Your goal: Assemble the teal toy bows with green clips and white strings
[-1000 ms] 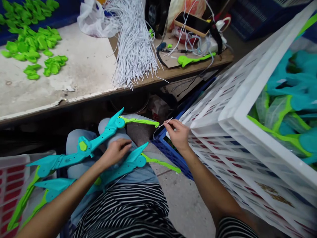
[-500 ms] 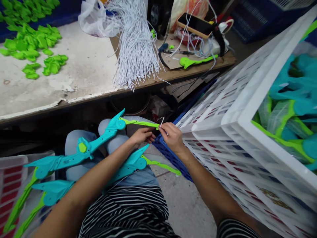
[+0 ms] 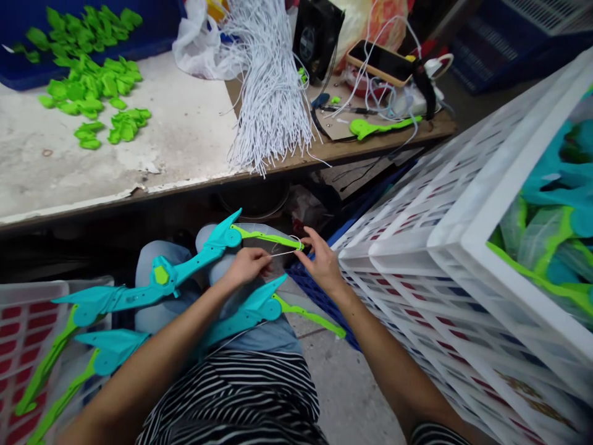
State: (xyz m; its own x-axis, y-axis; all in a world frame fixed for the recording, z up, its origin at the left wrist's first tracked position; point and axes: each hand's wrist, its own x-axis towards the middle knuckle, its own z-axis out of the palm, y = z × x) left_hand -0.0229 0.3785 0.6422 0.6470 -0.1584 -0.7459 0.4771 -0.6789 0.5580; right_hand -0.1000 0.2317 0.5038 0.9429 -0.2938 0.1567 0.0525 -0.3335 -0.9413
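Note:
A turquoise toy bow [image 3: 194, 262] with lime-green limbs lies across my knees. At the tip of its right green limb [image 3: 273, 237], a white string is looped. My left hand [image 3: 250, 266] is closed on that white string [image 3: 283, 253] and holds it taut to the left of the tip. My right hand [image 3: 322, 262] has the limb tip between thumb and fingers, with the index finger raised. Nearer my body rests a second turquoise bow [image 3: 250, 309], partly hidden under my left forearm.
White strings [image 3: 273, 93] hang over the workbench [image 3: 185, 136] edge. Green plastic pieces [image 3: 88, 83] lie at left, while a phone [image 3: 380, 62] and a green limb [image 3: 384, 127] sit at right. A white crate [image 3: 445, 228] of bows stands at my right; another crate [image 3: 32, 327] is at lower left.
My left hand has moved left from the limb tip, drawing the string out straight. My right hand's fingers have spread somewhat at the tip. The view has shifted slightly.

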